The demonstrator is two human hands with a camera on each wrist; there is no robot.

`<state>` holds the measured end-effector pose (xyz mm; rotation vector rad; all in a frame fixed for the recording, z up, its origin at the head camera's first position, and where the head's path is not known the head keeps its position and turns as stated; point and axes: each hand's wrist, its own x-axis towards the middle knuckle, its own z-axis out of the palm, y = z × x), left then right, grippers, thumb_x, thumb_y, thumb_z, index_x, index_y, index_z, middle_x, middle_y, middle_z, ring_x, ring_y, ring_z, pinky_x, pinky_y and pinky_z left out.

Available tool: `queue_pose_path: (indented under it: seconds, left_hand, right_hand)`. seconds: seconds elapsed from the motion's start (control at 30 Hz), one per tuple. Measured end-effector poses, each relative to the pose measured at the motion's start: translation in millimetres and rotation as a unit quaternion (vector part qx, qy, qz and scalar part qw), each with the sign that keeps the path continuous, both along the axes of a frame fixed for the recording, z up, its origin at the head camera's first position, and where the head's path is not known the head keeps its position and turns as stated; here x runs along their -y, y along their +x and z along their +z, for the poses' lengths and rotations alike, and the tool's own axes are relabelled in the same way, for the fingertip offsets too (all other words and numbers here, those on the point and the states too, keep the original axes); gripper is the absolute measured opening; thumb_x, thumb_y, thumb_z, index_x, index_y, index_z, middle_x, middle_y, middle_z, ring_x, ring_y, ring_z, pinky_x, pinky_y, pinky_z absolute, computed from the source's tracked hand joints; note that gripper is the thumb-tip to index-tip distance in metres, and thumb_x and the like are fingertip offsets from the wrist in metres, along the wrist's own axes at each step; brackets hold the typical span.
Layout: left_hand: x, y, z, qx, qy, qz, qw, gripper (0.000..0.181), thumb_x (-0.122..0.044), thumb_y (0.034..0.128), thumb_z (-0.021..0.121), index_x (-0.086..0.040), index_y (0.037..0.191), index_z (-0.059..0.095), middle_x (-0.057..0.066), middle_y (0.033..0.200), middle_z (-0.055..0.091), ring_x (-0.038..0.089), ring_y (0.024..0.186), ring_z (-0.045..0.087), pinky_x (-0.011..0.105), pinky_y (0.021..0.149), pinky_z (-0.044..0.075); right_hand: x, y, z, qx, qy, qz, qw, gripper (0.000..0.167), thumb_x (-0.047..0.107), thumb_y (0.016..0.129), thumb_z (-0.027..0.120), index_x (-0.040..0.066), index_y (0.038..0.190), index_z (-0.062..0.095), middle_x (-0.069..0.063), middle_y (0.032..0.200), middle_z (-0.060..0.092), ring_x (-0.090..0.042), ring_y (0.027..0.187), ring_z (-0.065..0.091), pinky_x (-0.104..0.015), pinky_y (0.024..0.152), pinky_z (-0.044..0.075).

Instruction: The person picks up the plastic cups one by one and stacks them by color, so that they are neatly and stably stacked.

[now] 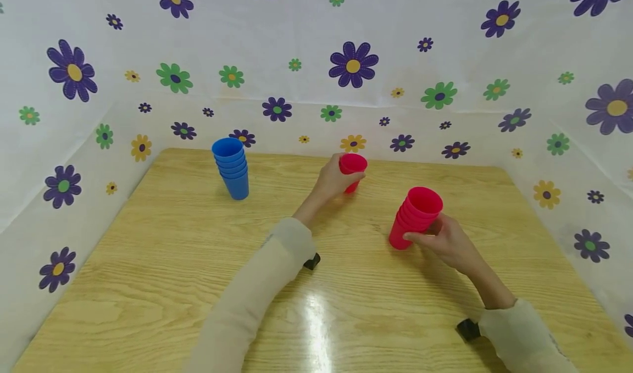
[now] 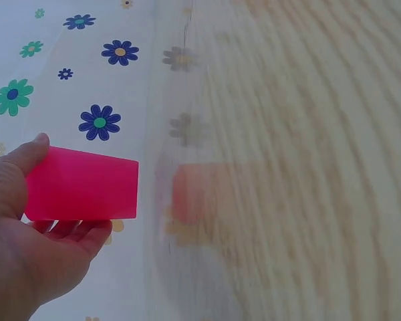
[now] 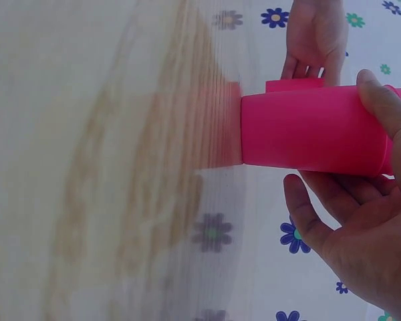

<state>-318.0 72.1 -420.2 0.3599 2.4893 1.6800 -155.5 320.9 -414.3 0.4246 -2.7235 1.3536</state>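
Note:
My left hand (image 1: 332, 179) holds a pinkish-red plastic cup (image 1: 354, 165) near the back edge of the table, thumb on one side and fingers on the other. In the left wrist view a small gap shows between the base of this cup (image 2: 87, 186) and its reflection in the tabletop. Closer to me and to the right, my right hand (image 1: 452, 245) grips a nested stack of red cups (image 1: 412, 219) around its side. The right wrist view shows the stack (image 3: 307, 130) upright with its base at the table surface. Both have their mouths up.
A nested stack of blue cups (image 1: 232, 170) stands mouth up at the back left of the wooden table (image 1: 163, 285). White cloth with printed flowers (image 1: 296, 32) rises behind the table and along both sides.

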Motion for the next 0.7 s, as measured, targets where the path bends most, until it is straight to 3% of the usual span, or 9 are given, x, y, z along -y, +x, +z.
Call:
queue_pose_path:
  seconds: [0.33, 0.7]
  left_hand:
    - [19.2, 11.5, 12.6, -0.009, -0.025, -0.065, 0.9975, 0.072, -0.033, 0.0947, 0.076, -0.005, 0.151, 0.041, 0.013, 0.140, 0.057, 0.028, 0.125, 0.056, 0.036, 0.095, 0.057]
    - [33.7, 34.2, 30.5, -0.012, 0.006, -0.108, 0.9941, 0.063, -0.029, 0.0940, 0.077, -0.008, 0.146, 0.047, 0.008, 0.133, 0.060, 0.025, 0.118, 0.059, 0.032, 0.087, 0.059]
  right_hand:
    - [-0.2, 0.1, 1.1, 0.000, 0.001, -0.002, 1.0000, 0.044, 0.009, 0.091, 0.080, 0.000, 0.129, 0.059, -0.013, 0.119, 0.071, -0.004, 0.102, 0.065, -0.017, 0.089, 0.052]
    - [0.1, -0.6, 0.7, -0.004, -0.011, 0.004, 0.9999, 0.043, 0.007, 0.091, 0.080, 0.000, 0.128, 0.060, -0.013, 0.117, 0.071, -0.006, 0.100, 0.066, -0.017, 0.088, 0.053]
